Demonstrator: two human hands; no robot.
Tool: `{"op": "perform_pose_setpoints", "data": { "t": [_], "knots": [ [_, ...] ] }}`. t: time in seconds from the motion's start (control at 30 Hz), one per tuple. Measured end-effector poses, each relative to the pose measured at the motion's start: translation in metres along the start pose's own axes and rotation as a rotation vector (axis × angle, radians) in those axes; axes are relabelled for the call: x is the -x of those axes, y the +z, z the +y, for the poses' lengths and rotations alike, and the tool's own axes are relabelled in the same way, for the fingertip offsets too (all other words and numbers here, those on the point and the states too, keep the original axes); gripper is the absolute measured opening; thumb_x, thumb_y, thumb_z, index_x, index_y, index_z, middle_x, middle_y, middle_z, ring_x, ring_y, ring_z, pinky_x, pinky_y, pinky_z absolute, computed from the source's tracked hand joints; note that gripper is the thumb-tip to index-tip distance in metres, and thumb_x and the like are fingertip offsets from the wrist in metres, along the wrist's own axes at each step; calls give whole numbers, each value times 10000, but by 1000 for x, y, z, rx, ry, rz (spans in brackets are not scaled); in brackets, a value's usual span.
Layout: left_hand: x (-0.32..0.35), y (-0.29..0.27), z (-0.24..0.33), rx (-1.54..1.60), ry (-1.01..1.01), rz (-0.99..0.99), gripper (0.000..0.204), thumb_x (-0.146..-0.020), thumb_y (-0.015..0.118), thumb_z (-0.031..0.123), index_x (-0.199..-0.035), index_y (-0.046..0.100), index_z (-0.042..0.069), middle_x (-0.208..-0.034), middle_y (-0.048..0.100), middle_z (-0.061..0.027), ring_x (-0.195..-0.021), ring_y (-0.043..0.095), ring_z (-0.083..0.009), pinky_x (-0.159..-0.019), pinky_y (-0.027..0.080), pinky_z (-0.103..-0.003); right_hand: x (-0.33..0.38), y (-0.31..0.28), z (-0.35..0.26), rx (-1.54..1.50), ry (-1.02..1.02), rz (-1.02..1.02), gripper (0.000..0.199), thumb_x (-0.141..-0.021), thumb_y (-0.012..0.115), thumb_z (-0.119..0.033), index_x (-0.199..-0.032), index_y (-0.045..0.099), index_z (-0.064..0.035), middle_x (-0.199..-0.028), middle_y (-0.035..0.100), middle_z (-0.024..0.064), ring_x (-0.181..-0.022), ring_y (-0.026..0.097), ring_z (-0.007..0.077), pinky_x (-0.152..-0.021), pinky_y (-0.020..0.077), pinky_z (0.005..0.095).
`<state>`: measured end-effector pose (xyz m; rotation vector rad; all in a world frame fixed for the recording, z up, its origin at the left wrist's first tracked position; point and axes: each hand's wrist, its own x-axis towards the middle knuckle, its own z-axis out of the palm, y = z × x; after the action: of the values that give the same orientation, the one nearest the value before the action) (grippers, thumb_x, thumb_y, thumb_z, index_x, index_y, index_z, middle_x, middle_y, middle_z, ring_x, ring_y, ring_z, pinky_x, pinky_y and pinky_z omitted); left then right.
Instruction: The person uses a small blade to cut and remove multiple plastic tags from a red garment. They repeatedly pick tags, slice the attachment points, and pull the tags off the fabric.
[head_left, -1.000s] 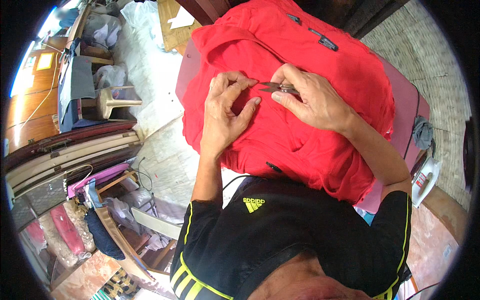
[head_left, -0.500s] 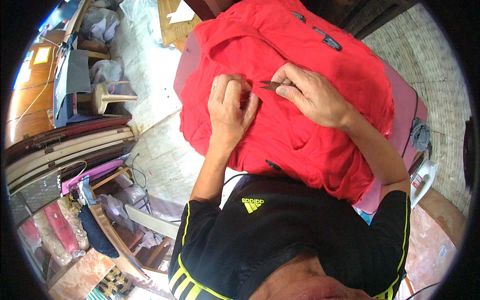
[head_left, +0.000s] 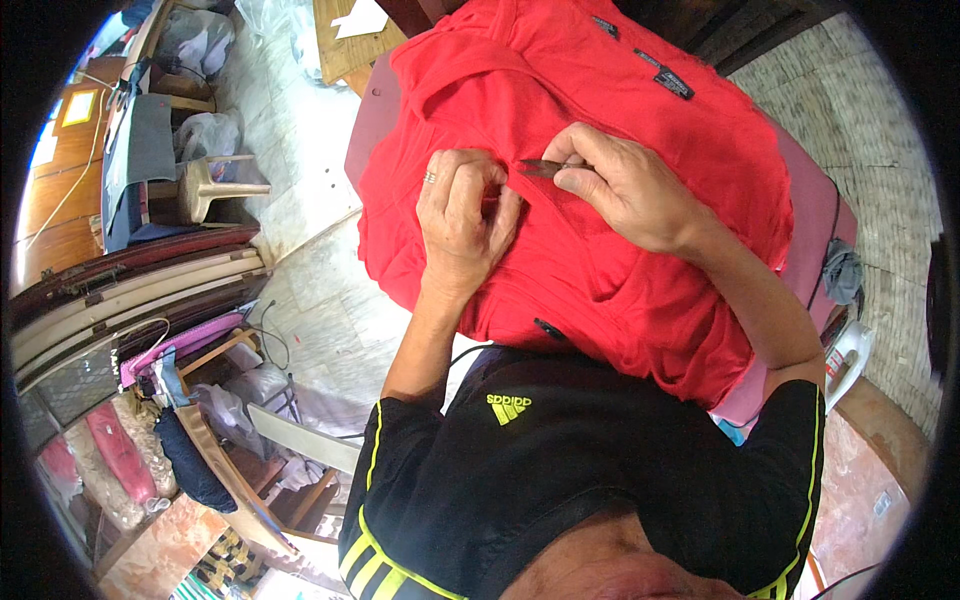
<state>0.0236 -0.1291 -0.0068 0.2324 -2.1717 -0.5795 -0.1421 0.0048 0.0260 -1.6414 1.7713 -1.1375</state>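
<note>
A heap of red knit garments (head_left: 660,290) lies spread in front of me, with several small black labels (head_left: 673,83) showing on its far right part. My left hand (head_left: 462,215) is closed on the red cloth, its fingers curled and pinching a fold. Just to the right, my right hand (head_left: 625,190) grips a pair of small dark thread snips (head_left: 543,169). Their blades point left toward my left fingers, close above the cloth, the tips a little apart. The snips' rear part is hidden inside my right hand.
Under the cloth is a pink padded board (head_left: 815,215). A grey rag (head_left: 843,272) and a white iron (head_left: 848,360) are at its right side. To the left stand a beige plastic stool (head_left: 205,190) and a wooden shelf (head_left: 225,460). A wooden table (head_left: 340,55) is at the far left corner.
Both hands stay in nearly the same place on the red cloth. The snips' blade tips look slightly closer together than before.
</note>
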Motion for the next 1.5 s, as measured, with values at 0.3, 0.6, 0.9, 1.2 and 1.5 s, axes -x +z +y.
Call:
{"op": "perform_pose_setpoints", "data": {
  "t": [0.3, 0.6, 0.9, 1.2, 1.5],
  "knots": [
    [1, 0, -1, 29, -15, -1, 286, -659, 732, -47, -858, 545, 37, -848, 599, -130, -761, 588, -313, -697, 474, -395, -1, 2, -3, 44, -34, -10, 139, -960, 596, -88, -1060, 557, 1, -899, 651, 157, -865, 667, 307, -767, 499, 413],
    [-5, -3, 1, 17, -118, 27, 212, -700, 709, -76, -827, 562, 10, -851, 600, -124, -767, 613, -266, -659, 509, -346, -1, -5, 5, -228, 62, -20, 78, -1000, 557, -72, -1029, 559, 1, -841, 510, -17, -780, 469, 57, -716, 433, 236],
    [-14, -22, -16, 1, -249, 191, 215, -774, 731, -6, -934, 588, 15, -938, 621, -130, -863, 610, -266, -755, 505, -358, 10, -9, -8, -244, 118, -53, 164, -972, 625, -112, -1073, 537, -18, -803, 508, -15, -726, 456, 64, -676, 412, 236],
    [-36, -23, -48, 40, -560, 85, 208, -859, 750, 36, -1014, 618, -5, -857, 679, -48, -760, 638, -104, -714, 518, -250, -37, -5, -3, -113, 5, 18, 162, -921, 715, -104, -899, 582, -12, -695, 517, -4, -640, 447, 52, -569, 383, 247],
    [-49, -13, -79, 116, -500, -20, 551, -686, 867, 131, -1121, 559, -10, -1000, 631, -153, -907, 641, -270, -800, 530, -379, -92, 7, 11, 338, -251, 254, 205, -850, 723, -57, -1028, 623, -51, -886, 594, 95, -728, 626, 211, -629, 516, 343]
  ]
}}
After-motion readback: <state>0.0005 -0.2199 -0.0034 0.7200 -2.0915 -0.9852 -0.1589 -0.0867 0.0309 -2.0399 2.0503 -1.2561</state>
